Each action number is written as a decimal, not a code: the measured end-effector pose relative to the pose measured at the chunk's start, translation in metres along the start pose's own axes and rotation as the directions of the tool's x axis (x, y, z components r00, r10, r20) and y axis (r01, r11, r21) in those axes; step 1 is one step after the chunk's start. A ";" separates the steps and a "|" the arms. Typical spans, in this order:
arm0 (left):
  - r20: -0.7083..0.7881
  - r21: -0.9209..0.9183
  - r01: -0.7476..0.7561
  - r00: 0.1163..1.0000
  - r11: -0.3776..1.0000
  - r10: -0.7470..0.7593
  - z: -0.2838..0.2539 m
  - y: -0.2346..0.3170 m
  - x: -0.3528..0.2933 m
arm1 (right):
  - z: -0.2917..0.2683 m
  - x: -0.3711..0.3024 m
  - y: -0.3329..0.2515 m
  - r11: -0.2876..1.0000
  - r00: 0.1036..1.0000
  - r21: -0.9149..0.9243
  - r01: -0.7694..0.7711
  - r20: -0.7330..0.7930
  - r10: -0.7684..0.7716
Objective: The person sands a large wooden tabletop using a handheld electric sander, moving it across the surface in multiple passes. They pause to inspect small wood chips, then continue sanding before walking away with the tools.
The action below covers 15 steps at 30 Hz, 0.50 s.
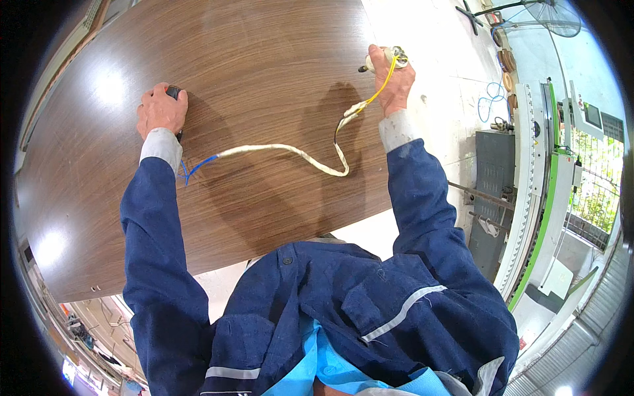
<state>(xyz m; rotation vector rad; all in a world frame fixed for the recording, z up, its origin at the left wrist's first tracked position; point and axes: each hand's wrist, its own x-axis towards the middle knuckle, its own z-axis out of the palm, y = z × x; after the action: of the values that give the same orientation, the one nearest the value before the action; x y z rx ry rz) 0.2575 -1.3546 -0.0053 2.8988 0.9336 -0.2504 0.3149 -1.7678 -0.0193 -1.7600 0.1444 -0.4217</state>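
Observation:
My left hand (160, 111) is closed over a dark object, whose black end (173, 92) shows past the fingers; its kind I cannot tell. Past the table's right edge, my right hand (397, 84) grips a cream-coloured part with a round metal end (399, 55) and a small dark tip on its left side. Yellow wires (388, 80) run down from it into a cable in white sleeving (282, 147). That cable curves across the brown wood-grain table (264, 72). Blue wires (198, 167) come out at its left end, beside my left cuff.
A grey metal cabinet (494, 181) stands on the floor to the right, beside a long white and green machine (543, 211). A black stand fan (553, 16) and a blue hose (489, 102) are at the far right. Tools and parts (82, 330) lie beyond the table's lower left.

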 end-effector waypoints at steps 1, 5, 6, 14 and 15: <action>-0.009 0.001 -0.012 1.000 1.000 0.012 0.001 0.000 0.003 | 0.001 0.002 -0.001 0.996 0.995 -0.010 -0.086 0.045 0.086; -0.045 0.006 -0.037 0.998 0.999 0.037 0.007 0.002 0.019 | 0.008 0.008 -0.005 0.962 0.989 -0.247 -0.113 0.069 0.134; -0.055 0.007 -0.038 0.998 0.999 0.038 0.008 0.002 0.022 | 0.010 0.013 -0.007 0.968 0.987 -0.217 -0.125 0.070 0.143; -0.030 0.003 -0.004 1.000 1.000 0.004 -0.005 0.015 0.035 | 0.027 0.037 -0.008 0.946 0.964 -0.235 -0.223 0.092 0.250; -0.014 0.010 0.002 1.000 1.000 -0.002 -0.006 0.017 0.036 | 0.027 0.039 -0.008 0.925 0.976 -0.346 -0.157 0.088 0.199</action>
<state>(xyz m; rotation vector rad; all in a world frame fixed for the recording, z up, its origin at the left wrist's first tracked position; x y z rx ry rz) 0.2972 -1.3475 -0.0054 2.9130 0.9402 -0.2356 0.3596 -1.7540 -0.0084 -2.0842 0.3029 -0.1609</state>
